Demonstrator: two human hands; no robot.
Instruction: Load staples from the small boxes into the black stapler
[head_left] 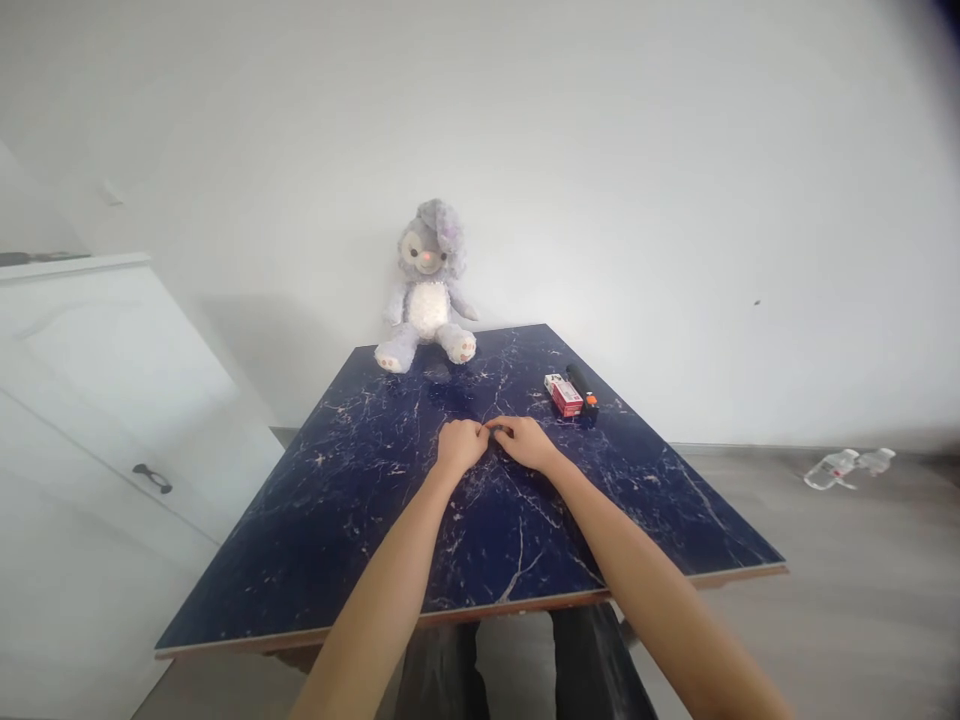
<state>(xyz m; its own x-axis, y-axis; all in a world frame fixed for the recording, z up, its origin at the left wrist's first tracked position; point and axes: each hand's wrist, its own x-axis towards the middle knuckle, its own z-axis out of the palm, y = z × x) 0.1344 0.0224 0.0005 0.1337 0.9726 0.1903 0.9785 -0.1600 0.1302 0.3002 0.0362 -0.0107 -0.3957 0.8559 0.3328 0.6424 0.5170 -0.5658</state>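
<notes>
Near the middle of the bench [322, 560], the left hand [462, 446] and right hand [526, 443] meet, fingers curled, around a small dark thing [496, 432]; whether either grips it, I cannot tell. It lies at three o'clock from the left hand, nine from the right, about equally near both, its long axis hidden. At two o'clock, nearer the right hand, lies a box [567, 399]; at eleven, a toy [429, 308].

Dark object [494, 432], white-veined blue tabletop [315, 560], red-white box [565, 396], grey plush [429, 300]
</notes>
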